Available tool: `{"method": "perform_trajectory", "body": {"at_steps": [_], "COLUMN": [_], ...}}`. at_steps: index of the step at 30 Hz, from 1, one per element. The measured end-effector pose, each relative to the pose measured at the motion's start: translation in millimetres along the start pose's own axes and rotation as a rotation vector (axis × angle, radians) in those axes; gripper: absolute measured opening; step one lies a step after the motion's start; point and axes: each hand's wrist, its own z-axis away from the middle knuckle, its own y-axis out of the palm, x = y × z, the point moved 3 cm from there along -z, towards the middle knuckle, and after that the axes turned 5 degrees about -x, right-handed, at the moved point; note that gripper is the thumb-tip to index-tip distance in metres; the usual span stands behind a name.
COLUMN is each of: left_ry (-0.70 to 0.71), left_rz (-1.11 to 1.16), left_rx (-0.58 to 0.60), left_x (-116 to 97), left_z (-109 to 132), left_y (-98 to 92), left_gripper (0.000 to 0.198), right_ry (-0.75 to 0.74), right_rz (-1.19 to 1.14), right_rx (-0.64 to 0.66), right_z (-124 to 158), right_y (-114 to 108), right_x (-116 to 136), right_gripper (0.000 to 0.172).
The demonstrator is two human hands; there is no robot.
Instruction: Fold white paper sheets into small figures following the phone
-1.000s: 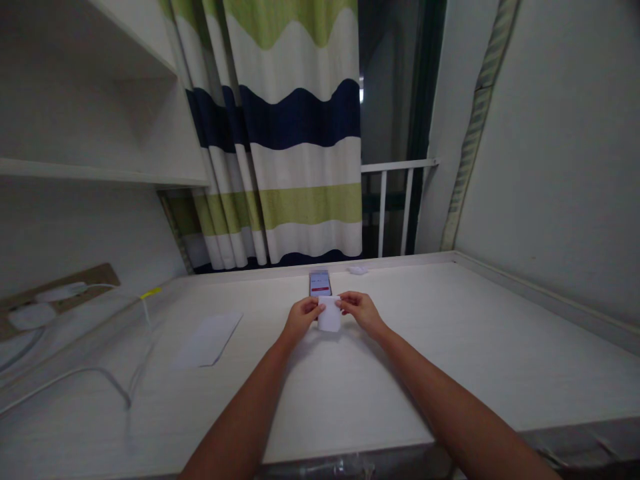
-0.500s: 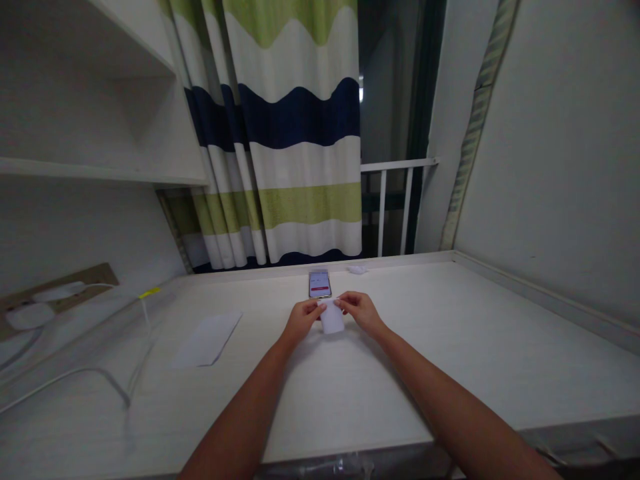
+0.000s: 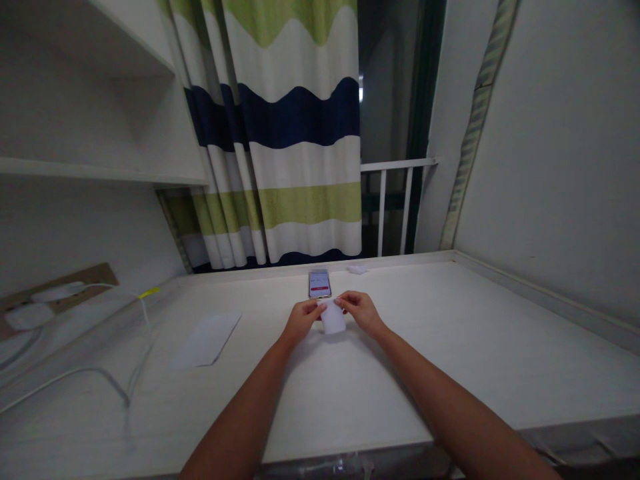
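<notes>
A small white piece of paper point(image 3: 333, 319) is held between both hands just above the white desk point(image 3: 450, 347). My left hand point(image 3: 301, 318) pinches its upper left corner. My right hand point(image 3: 361, 310) pinches its upper right corner. Both sets of fingers are closed on the paper's top edge, and its lower part hangs down toward the desk. Just beyond the hands a phone point(image 3: 319, 283) lies flat with its screen lit.
A white envelope-like sheet point(image 3: 207, 339) lies on the desk at the left. White cables point(image 3: 100, 373) and plugged adapters point(image 3: 30, 313) run along the left side. A small white scrap point(image 3: 357, 270) sits near the far edge. A striped curtain point(image 3: 285, 133) and white railing point(image 3: 395, 200) stand behind.
The paper's lower edge has shifted slightly and the sheet looks a little shorter between the fingers. Both hands stay in almost the same place.
</notes>
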Motion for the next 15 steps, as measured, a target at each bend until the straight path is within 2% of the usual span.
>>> {"method": "perform_trajectory", "body": {"at_steps": [15], "left_ry": [-0.029], "left_rz": [-0.009], "left_rx": [-0.042], "left_x": [1.3], "left_z": [0.4], "left_y": [-0.6], "left_gripper": [0.030], "right_ry": [0.073], "right_rz": [-0.087], "right_rx": [0.040], "right_z": [3.2], "right_y": [2.5], "right_x": [2.9], "right_gripper": [0.024]}}
